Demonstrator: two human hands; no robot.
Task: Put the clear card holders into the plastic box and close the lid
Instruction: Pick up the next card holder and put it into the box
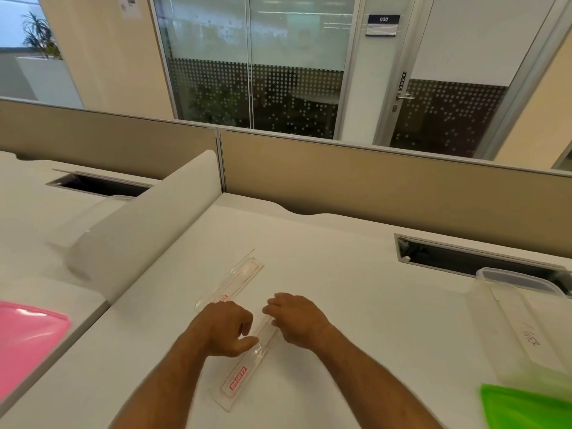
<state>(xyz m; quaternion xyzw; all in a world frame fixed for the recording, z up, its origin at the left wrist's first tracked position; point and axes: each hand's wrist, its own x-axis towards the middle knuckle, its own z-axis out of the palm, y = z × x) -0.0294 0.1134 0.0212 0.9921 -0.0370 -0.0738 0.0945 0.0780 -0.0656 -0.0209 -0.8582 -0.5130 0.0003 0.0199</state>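
Note:
Two long clear card holders with red print lie on the white desk. The nearer card holder (240, 377) runs diagonally between my hands. My left hand (226, 331) touches its upper part with thumb and curled fingers. My right hand (297, 318) rests on its far end, fingers bent; whether either hand grips it is unclear. The farther card holder (236, 281) lies just beyond my left hand. The clear plastic box (520, 320) stands at the right edge, with white paper inside. A green lid (526, 407) lies in front of it.
A pink lid (28, 339) lies on the neighbouring desk at the left. A white divider (148, 224) separates the desks, and beige partitions (371, 187) close the back. An open cable slot (464, 258) sits behind the box.

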